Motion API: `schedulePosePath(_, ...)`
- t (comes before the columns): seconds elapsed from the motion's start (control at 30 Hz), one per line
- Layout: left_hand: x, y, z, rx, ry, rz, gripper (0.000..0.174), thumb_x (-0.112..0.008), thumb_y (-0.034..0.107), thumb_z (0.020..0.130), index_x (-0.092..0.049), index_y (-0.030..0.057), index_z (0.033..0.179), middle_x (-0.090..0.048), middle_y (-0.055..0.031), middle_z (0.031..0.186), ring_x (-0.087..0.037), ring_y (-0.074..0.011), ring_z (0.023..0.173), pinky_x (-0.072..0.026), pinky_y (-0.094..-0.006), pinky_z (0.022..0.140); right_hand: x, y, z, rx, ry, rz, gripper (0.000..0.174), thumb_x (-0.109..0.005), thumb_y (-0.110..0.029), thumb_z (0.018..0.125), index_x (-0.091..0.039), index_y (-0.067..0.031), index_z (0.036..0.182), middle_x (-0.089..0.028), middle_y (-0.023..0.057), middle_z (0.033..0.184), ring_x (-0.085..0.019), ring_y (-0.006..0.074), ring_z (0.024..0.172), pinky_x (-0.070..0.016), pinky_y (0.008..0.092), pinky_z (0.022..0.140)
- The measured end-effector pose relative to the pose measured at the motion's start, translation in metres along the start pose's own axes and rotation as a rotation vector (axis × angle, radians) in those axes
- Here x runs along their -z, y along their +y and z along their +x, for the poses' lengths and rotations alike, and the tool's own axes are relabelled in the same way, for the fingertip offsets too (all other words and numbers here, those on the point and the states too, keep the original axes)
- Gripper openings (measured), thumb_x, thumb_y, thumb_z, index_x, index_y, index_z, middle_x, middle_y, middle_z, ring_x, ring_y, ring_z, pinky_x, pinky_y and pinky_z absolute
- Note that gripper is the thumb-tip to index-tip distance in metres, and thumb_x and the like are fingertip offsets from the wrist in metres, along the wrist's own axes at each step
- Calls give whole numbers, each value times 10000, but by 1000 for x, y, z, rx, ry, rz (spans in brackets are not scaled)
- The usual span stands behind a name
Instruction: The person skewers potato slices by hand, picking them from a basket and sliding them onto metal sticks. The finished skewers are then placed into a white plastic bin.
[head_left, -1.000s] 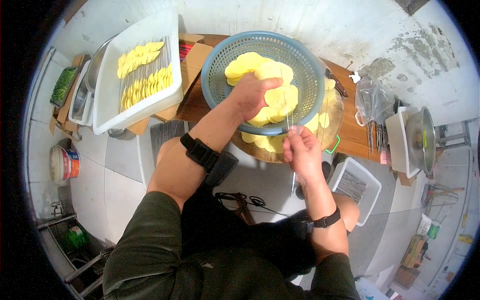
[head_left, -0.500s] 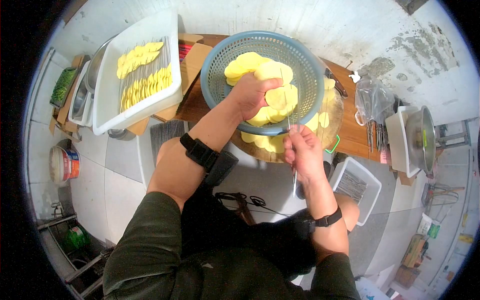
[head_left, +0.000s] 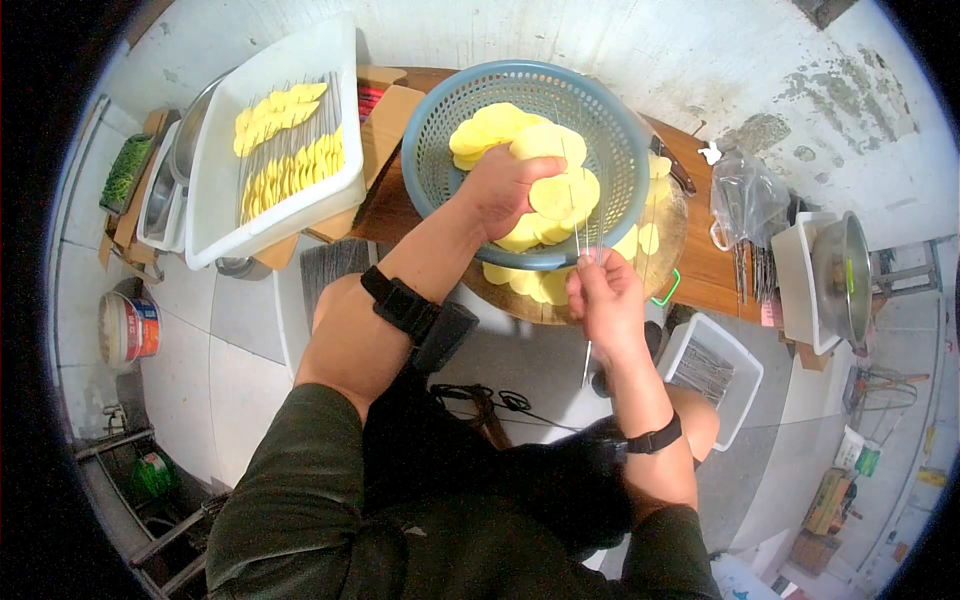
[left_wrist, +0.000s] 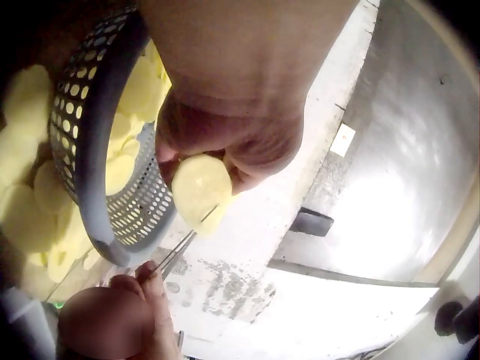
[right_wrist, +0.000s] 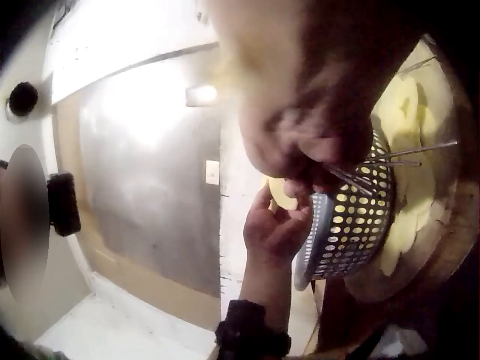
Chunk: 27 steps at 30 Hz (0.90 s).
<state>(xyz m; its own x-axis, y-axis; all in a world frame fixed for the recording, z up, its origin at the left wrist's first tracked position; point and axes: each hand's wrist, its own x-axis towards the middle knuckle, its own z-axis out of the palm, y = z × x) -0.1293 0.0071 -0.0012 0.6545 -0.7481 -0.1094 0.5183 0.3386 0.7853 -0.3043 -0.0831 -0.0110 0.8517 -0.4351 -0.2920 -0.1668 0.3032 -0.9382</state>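
My left hand (head_left: pixel 503 192) grips thin yellow potato slices over the basket, thumb on top. The front potato slice (head_left: pixel 572 197) faces my right hand, and a thin metal skewer (left_wrist: pixel 182 246) runs into it near its edge. My right hand (head_left: pixel 609 300) pinches several metal skewers close to the basket's near rim; their ends stick out below the fist. Beneath the left hand, the blue-grey perforated basket (head_left: pixel 425 118) holds more slices. In the right wrist view, spare skewers (right_wrist: pixel 401 161) fan out from the right fist beside the basket.
Under the basket lies a round wooden board (head_left: pixel 668 232) with more slices; a knife (head_left: pixel 680 175) rests behind it. At left, a white tray (head_left: pixel 300 225) holds skewered slices. A plastic bag (head_left: pixel 750 200) with skewers is at right, and a white bin (head_left: pixel 735 405) of skewers stands below.
The front slice has tilted slightly to the right and shows more of its face. The skewer ends below my right hand have shifted a little; both hands otherwise stay in place.
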Motion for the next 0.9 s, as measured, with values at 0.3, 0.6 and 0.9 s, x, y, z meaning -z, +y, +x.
schedulePosePath(0.3,8,-7,2,-226,-69,303,262,-645,69,833,-584,-37,1065,-632,-112,1002,-648,-213,906,-558,-333,749,2,0,1,21,-28,99,95,-520,-139,974,-533,-46,960,-560,15,664,-427,77,453,-348,214,420)
schedulePosePath(0.6,-18,-13,-5,-172,334,607,215,-637,222,846,-578,21,893,-581,-83,832,-568,-218,791,-484,-310,729,9,6,5,282,143,-251,138,-510,-130,975,-550,1,983,-634,38,733,-519,67,526,-421,218,476)
schedulePosePath(0.9,5,-34,0,-172,18,648,183,-632,96,767,-562,-7,902,-551,-107,793,-593,-194,731,-531,-288,679,3,10,2,241,100,-304,166,-513,-144,968,-566,14,966,-653,55,752,-573,88,567,-468,245,532)
